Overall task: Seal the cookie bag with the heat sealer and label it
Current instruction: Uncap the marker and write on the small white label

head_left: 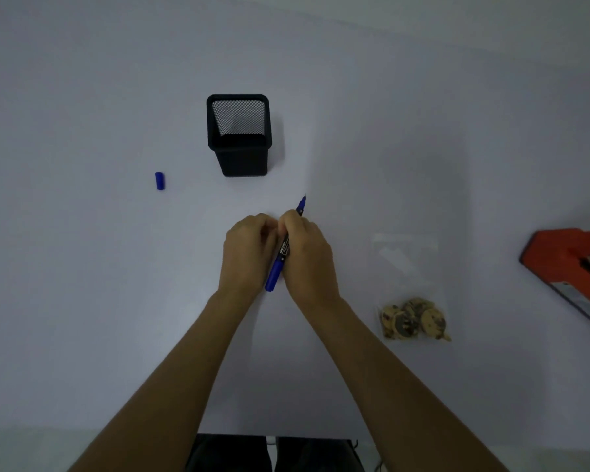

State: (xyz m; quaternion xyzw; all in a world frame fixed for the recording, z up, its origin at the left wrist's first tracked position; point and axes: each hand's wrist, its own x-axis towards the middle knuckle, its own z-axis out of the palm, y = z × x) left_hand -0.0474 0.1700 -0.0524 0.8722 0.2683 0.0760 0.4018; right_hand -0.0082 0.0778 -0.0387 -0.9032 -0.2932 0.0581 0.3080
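A blue marker [276,270] with its cap off points its tip away from me, and my right hand [307,257] grips it around the middle. My left hand [247,253] sits right beside it with curled fingers whose tips meet those of the right hand. What they pinch, if anything, is hidden. The marker's blue cap [159,181] lies alone at the left. A clear bag [409,264] lies flat at the right, with several chocolate-chip cookies [413,318] at its near end. The orange heat sealer [559,257] is at the right edge, partly cut off.
A black mesh pen holder [240,149] stands upright behind my hands and looks empty. The white table [82,301] stretches bare to the left and front. A dark chair or floor area [273,454] shows below the table's near edge.
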